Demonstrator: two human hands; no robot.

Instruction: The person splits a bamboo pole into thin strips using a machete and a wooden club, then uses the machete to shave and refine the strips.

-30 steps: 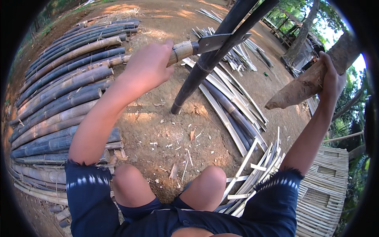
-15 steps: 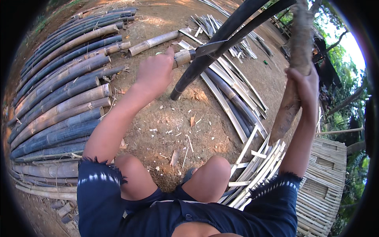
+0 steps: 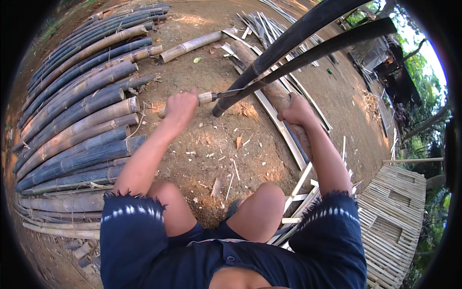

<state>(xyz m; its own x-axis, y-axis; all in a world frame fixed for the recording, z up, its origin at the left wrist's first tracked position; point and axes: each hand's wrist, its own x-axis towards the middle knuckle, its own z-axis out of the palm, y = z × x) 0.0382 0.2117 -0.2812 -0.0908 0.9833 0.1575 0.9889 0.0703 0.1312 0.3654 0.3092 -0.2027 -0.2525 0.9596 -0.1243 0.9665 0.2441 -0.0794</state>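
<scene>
My left hand (image 3: 179,113) is closed around the wooden handle of a machete (image 3: 207,98). The blade lies wedged crosswise in a dark bamboo pole (image 3: 279,53), low down near its foot. The pole leans up to the right, and its upper part is split into two halves spread apart. My right hand (image 3: 297,111) grips a thick brown wooden club (image 3: 275,91), lowered beside the pole on its right. The blade's far end is hard to make out among the bamboo. The pole's lower end is close to the ground in front of my knees.
Long bamboo poles (image 3: 72,125) lie in rows along the left. A cut bamboo length (image 3: 192,47) rests ahead of my left hand. Split strips (image 3: 263,103) lie under the club, with more beside my right knee. A slatted bamboo panel (image 3: 394,216) is at the right.
My right hand has swung the raised club down and leftward to the pole. The machete and my left hand sit lower, and the pole's two halves are farther apart.
</scene>
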